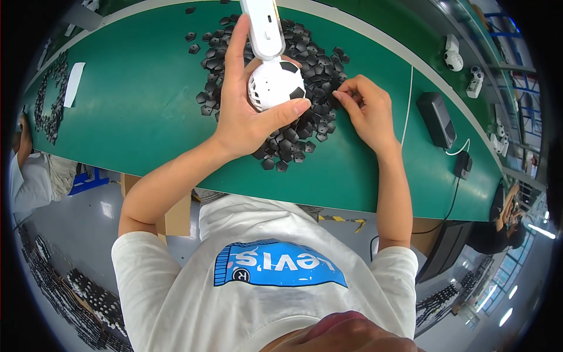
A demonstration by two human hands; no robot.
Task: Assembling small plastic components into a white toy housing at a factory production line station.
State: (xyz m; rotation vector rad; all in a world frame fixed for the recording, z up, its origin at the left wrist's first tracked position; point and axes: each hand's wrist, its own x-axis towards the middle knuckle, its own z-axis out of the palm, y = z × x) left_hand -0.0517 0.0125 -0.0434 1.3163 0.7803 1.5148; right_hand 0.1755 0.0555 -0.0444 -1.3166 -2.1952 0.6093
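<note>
My left hand is wrapped round a white, football-shaped device, with the thumb across its front. Black pentagons and vent slots mark the ball, and a long white handle with a small switch extends from it toward the far side. Beneath and around it spreads a pile of small black pentagon pieces, some with tiny holes. At the pile's right edge is my right hand, its thumb and forefinger closed together. Whatever is between those fingertips, if anything, is too small to make out.
On the green table, a black box-shaped device with a cable and a small adapter sits at right. A white strip and more black pieces lie at far left. Other white ball devices stand beyond. People sit at both sides.
</note>
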